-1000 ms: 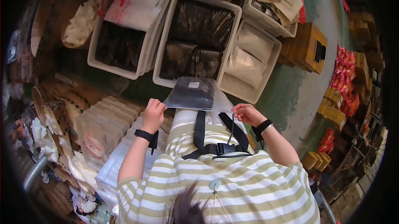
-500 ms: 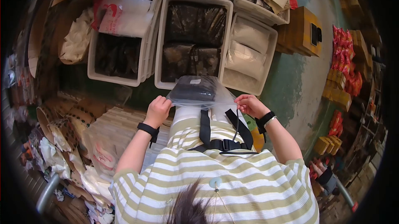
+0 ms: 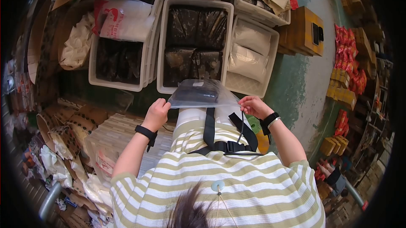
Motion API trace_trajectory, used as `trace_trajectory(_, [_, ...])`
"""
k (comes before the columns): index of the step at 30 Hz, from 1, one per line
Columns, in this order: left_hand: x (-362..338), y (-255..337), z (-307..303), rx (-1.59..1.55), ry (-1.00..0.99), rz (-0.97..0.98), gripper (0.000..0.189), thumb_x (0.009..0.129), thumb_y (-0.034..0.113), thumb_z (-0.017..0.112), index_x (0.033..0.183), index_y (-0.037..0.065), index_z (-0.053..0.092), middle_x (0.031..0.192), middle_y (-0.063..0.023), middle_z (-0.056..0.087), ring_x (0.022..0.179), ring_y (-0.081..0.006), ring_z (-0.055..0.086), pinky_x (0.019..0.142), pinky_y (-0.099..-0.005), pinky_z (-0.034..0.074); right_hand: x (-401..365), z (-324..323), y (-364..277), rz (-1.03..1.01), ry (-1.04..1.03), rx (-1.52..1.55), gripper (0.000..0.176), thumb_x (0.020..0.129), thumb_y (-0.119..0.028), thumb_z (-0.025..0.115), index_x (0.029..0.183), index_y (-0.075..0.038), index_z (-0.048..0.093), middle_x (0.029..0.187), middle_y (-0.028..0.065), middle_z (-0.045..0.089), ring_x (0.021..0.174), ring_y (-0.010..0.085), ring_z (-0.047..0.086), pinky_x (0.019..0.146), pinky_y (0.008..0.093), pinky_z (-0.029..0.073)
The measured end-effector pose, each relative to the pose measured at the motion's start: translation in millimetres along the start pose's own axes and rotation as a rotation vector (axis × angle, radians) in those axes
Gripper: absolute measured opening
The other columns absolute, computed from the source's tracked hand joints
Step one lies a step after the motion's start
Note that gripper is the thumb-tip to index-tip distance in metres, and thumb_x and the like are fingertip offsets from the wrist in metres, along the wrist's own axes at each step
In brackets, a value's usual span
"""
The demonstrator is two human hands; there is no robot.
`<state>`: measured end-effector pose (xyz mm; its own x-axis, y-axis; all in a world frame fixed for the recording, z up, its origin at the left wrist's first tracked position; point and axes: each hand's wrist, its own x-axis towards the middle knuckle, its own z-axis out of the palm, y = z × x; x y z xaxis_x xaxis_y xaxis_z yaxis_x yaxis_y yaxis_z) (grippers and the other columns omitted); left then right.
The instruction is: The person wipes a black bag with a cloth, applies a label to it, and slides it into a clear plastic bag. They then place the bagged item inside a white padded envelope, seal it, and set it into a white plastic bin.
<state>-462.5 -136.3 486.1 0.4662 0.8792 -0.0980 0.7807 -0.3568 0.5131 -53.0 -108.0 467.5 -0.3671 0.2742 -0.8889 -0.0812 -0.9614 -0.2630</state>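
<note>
A clear plastic bag [image 3: 228,99] lies over my lap, with a dark folded item [image 3: 198,94] inside it and a small pale label near its far edge. My left hand [image 3: 156,114] is closed on the bag's near left corner. At the near right corner, my right hand [image 3: 256,106] pinches the bag between thumb and fingers. The bag's near edge is stretched between both hands. Just beyond it stands a white crate [image 3: 160,54] of dark, shiny plastic-wrapped packages [image 3: 196,27].
Left of that crate, a stacked crate [image 3: 92,59] holds dark packages under a red-printed white bag [image 3: 127,18]. A crate of white packages [image 3: 248,61] stands to the right. Yellow-taped cartons [image 3: 302,31] carry a phone [image 3: 315,34]. Flat stacked sheets [image 3: 127,133] lie by my left arm.
My left hand has shifted slightly left and toward me, drawing the bag's near edge wider. My right hand stays nearly in place, and the whole view has shifted a little.
</note>
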Motion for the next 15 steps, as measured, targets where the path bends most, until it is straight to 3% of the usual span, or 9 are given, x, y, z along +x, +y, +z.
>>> trace_trajectory(10, [10.2,25.2,-1.2,-0.065,0.009,0.137,0.017,0.066,0.007,0.067,0.075,0.005,0.052,0.077,-0.0096,0.051,0.075,-0.0269,0.053,0.066,-0.0347,0.047,-1.9,-1.7,14.9,0.000,0.023,0.032,0.014,0.084,0.002,0.052,0.097,0.002,0.057,0.073,0.0078,0.062,0.058,0.0087,0.058,0.056,0.0194,0.049])
trace_trajectory(15, [6.0,22.1,23.2,-0.018,-0.014,0.093,0.012,0.067,0.003,0.062,0.074,0.004,0.052,0.075,-0.0102,0.050,0.076,-0.0280,0.053,0.065,-0.0359,0.048,-5.3,0.8,19.3,-0.009,0.032,0.036,0.013,0.084,0.001,0.052,0.096,0.002,0.058,0.074,0.0079,0.063,0.059,0.0082,0.058,0.056,0.0193,0.049])
